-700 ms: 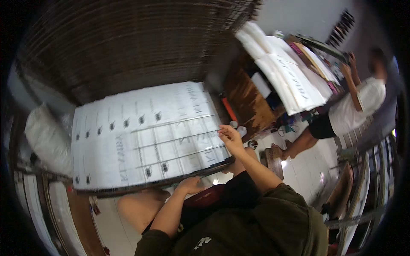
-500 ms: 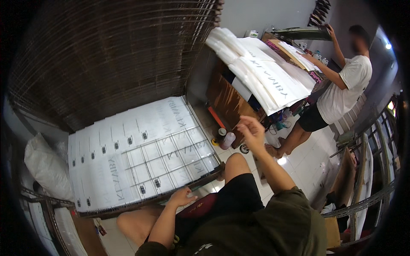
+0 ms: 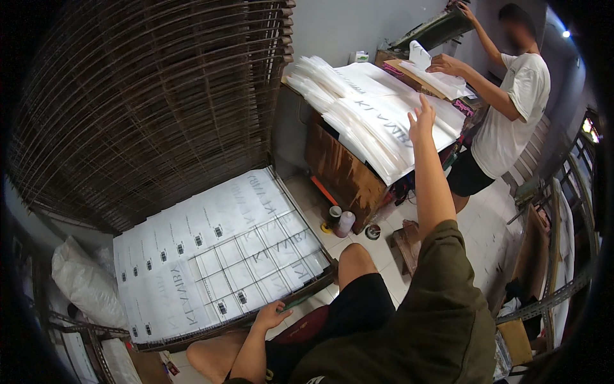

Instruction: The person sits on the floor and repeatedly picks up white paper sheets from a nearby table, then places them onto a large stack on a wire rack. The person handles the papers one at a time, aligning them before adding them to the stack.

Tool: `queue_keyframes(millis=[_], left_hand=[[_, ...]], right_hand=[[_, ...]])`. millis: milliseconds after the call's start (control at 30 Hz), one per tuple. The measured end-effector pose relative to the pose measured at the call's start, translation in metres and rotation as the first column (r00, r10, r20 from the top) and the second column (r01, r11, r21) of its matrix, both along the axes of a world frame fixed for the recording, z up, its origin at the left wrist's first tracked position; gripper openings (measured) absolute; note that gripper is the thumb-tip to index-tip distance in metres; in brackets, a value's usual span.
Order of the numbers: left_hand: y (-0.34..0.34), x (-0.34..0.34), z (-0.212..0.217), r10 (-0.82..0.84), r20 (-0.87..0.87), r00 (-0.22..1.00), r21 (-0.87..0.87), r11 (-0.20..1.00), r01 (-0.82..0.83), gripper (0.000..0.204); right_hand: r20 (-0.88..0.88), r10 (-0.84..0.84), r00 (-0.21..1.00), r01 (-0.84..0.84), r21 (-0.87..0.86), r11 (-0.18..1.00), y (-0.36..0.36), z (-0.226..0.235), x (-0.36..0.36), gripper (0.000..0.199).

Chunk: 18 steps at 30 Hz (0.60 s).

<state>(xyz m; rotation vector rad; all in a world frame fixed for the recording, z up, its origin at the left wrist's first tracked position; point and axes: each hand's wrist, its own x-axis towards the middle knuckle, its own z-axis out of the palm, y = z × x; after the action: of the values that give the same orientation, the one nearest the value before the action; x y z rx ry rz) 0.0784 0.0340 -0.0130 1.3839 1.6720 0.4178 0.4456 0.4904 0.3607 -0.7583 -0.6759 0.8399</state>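
Observation:
My right hand (image 3: 422, 120) is stretched out to the near right part of a stack of white printed sheets (image 3: 358, 115) on a wooden table. Its fingers are apart and hold nothing; whether they touch the stack I cannot tell. Down by the near edge of a wire drying rack, my left hand (image 3: 273, 315) has its thumb and fingers apart, with nothing in it. Overlapping white printed sheets (image 3: 173, 224) lie on the rack's low shelf, and a wire grid (image 3: 259, 256) covers part of them.
Many raised wire shelves (image 3: 160, 96) lean at the left. A person (image 3: 524, 109) across the table lifts a dark green frame (image 3: 435, 29) and handles a thin white sheet (image 3: 441, 77). Bottles (image 3: 345, 223), a tin (image 3: 373, 231) and a wooden stool (image 3: 407, 245) stand on the floor.
My right hand has reached forward and up to the stack, its fingers straightening. My left hand stays near the rack edge. The other person's frame is higher, and a sheet's edge is lifted.

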Motion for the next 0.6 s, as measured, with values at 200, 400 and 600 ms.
queue_keyframes(millis=[200,400,600], left_hand=[[0.007,0.002,0.001,0.016,0.035,0.999,-0.046,0.999,-0.014,0.061],[0.008,-0.005,-0.011,0.003,0.008,1.000,0.054,0.999,-0.003,0.062],[0.005,-0.009,-0.015,-0.085,-0.022,0.996,-0.013,0.996,0.084,0.070]], right_hand=[[-0.332,0.065,0.941,-0.128,-0.172,0.977,0.052,0.003,-0.018,0.077],[-0.184,-0.021,0.983,0.014,-0.038,0.999,0.081,-0.008,-0.057,0.030],[0.445,-0.246,0.861,0.122,0.288,0.950,0.036,0.046,-0.109,0.013]])
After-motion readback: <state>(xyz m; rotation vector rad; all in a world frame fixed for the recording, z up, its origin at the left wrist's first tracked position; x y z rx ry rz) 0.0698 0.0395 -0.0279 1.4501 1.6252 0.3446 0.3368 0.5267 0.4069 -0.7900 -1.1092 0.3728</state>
